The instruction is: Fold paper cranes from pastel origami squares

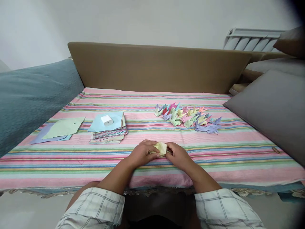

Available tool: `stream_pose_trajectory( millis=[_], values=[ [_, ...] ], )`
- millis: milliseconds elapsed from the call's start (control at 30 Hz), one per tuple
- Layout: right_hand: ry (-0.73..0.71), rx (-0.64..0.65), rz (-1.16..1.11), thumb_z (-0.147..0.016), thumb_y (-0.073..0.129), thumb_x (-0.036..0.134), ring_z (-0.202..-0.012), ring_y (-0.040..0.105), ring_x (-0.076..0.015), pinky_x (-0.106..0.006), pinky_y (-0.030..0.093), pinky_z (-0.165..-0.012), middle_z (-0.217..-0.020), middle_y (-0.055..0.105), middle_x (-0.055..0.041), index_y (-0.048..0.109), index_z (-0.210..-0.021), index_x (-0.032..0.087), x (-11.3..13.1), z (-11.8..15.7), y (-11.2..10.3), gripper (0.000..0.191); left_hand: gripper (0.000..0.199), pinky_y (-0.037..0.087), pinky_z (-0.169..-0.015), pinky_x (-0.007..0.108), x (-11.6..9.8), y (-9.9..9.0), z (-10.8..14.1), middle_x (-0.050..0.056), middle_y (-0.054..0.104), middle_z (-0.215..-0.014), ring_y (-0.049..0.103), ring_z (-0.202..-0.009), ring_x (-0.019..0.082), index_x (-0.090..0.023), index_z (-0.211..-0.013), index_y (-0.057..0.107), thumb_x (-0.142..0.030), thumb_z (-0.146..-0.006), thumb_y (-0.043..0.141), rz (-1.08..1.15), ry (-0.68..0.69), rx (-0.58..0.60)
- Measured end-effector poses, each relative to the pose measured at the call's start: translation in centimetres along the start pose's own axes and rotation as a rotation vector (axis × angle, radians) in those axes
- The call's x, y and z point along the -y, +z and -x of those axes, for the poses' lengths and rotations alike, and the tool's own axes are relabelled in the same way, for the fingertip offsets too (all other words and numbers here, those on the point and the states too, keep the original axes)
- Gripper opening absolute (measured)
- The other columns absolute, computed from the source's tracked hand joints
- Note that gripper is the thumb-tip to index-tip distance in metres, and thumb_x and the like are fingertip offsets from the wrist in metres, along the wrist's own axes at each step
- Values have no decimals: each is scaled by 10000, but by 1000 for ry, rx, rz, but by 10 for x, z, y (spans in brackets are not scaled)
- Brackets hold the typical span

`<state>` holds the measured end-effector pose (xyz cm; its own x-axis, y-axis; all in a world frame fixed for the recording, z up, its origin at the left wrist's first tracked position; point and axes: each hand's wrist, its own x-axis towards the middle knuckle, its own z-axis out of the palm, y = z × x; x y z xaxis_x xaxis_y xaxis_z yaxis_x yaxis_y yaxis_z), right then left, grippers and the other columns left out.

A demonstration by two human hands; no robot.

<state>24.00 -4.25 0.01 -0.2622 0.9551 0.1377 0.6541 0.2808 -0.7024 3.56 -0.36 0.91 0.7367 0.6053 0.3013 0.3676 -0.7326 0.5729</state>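
A small folded piece of pale yellow paper is held between my two hands, just above the striped cloth. My left hand grips its left side, with the thumb and fingers closed on it. At the right edge, the fingers of my right hand pinch the same paper. Part of the paper is hidden behind my fingers. Beyond my hands, to the right, several folded paper cranes in many colours sit in a close group.
A stack of coloured paper sheets lies to the left with a white charger plug on top. Farther left are loose sheets. The striped cloth covers the seat. A grey cushion leans at right; a brown backrest stands behind.
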Motion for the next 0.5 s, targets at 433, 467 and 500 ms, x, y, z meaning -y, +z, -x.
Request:
stream_pose_trajectory(
  millis=[433,467,500],
  values=[
    [-194,135,-106,-723,509,106,-1190,459,-209,-364,431,-954,-1375,407,-64,423,-1301,274,3,15,-26,608,258,204,-1041,549,-19,0,-7,24,578,-1267,512,-1105,245,-289,-995,673,-410,-889,472,-368,-81,85],
    [-210,127,-89,-737,522,128,-1235,424,-220,-374,408,-986,-1367,420,-65,466,-1268,263,3,15,-26,551,256,204,-1042,548,-20,0,-7,26,577,-1268,511,-1107,243,-292,-1019,664,-405,-889,474,-376,-77,79],
    [-214,114,-78,-755,533,157,-1250,413,-225,-379,397,-1003,-1350,442,-70,497,-1240,252,4,15,-26,495,259,206,-1043,546,-21,1,-7,30,578,-1267,512,-1108,240,-294,-1049,651,-401,-888,477,-383,-75,72]
  ],
)
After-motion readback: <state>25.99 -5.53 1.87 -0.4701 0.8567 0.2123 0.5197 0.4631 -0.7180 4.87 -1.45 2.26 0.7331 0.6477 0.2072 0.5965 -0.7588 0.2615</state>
